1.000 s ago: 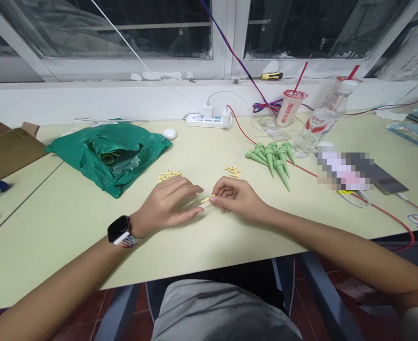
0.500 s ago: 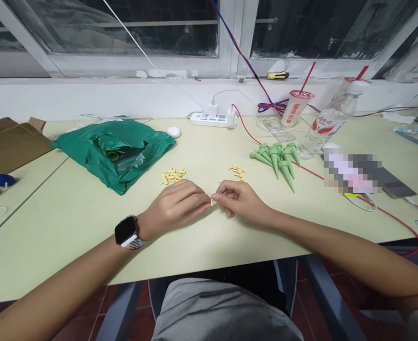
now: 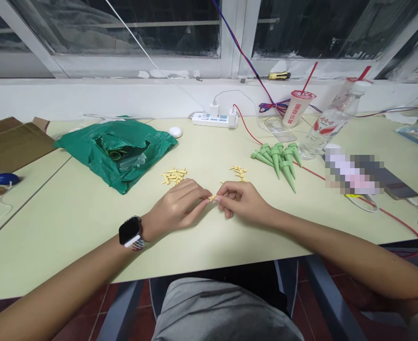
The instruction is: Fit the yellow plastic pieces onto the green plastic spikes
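Between the fingertips of both hands is a small yellow plastic piece (image 3: 212,198), partly covered by the fingers. My left hand (image 3: 180,202), with a watch on its wrist, pinches it from the left. From the right, the thumb and forefinger of my right hand (image 3: 242,201) pinch the same piece, the other fingers curled in. Just beyond my left hand lies a pile of similar yellow pieces (image 3: 173,175). A smaller group of yellow pieces (image 3: 238,169) lies beyond my right hand. Several green plastic spikes (image 3: 275,158) are heaped farther to the right.
A torn green bag (image 3: 120,151) lies at the left, with cardboard (image 3: 13,142) beyond it. A power strip (image 3: 215,120) sits near the wall. A cup (image 3: 298,109), a water bottle (image 3: 331,123) and a phone (image 3: 389,177) are on the right, where a red cable crosses the table.
The left fingers have shifted slightly, and the yellow piece has turned from more upright to lying roughly sideways between the fingertips. The view has moved a little; the piles look unchanged.
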Action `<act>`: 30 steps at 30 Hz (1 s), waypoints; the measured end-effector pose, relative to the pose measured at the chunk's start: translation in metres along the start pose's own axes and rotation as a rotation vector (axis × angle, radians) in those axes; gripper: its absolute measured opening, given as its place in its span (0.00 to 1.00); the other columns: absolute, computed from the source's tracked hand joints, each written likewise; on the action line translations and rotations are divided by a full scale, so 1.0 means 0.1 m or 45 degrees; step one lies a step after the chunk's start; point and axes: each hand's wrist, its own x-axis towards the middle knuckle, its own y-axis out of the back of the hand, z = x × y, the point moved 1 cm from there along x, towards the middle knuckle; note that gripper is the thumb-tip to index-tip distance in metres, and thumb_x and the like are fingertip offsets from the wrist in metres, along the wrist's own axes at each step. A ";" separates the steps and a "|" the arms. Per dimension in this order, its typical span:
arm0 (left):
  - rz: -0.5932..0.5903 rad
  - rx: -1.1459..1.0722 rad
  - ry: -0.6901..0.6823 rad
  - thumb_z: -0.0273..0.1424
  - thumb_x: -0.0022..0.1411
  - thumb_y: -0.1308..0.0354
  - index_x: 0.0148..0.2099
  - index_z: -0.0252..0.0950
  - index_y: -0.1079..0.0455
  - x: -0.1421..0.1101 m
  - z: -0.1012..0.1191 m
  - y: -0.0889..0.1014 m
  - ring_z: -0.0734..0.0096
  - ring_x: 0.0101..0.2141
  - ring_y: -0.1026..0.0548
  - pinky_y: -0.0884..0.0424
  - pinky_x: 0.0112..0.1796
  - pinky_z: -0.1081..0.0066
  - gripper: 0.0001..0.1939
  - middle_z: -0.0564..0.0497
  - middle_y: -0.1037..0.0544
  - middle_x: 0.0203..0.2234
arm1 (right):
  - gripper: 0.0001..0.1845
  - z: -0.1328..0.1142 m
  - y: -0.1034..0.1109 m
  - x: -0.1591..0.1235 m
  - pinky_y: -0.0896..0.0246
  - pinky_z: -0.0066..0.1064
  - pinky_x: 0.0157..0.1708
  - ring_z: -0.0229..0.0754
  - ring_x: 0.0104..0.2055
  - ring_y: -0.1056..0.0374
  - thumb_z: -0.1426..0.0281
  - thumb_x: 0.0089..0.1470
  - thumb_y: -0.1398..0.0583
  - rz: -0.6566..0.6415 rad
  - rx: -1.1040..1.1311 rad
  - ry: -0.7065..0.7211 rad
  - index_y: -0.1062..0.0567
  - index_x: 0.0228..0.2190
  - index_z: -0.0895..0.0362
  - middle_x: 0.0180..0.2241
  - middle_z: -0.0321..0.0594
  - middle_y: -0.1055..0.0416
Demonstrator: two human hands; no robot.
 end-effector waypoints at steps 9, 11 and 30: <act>-0.022 -0.063 0.086 0.24 0.74 0.47 0.41 0.37 0.30 0.01 0.01 0.01 0.66 0.30 0.29 0.32 0.34 0.64 0.07 0.50 0.26 0.27 | 0.11 0.03 -0.04 -0.03 0.27 0.29 0.28 0.38 0.25 0.24 0.63 0.59 0.31 -0.024 -0.109 0.179 0.22 0.35 0.57 0.23 0.34 0.24; -0.041 -0.031 0.088 0.26 0.74 0.47 0.39 0.37 0.31 0.02 -0.01 0.03 0.66 0.29 0.30 0.33 0.33 0.64 0.08 0.50 0.27 0.26 | 0.11 0.02 -0.03 -0.03 0.27 0.30 0.29 0.38 0.25 0.23 0.62 0.59 0.31 -0.001 -0.155 0.219 0.23 0.34 0.57 0.24 0.35 0.24; -0.150 0.052 -0.002 0.29 0.76 0.49 0.39 0.38 0.30 -0.01 -0.12 0.07 0.65 0.30 0.30 0.35 0.34 0.63 0.11 0.49 0.26 0.27 | 0.13 -0.04 0.01 -0.03 0.28 0.31 0.28 0.39 0.25 0.24 0.59 0.61 0.32 0.042 -0.195 0.224 0.23 0.37 0.55 0.26 0.34 0.25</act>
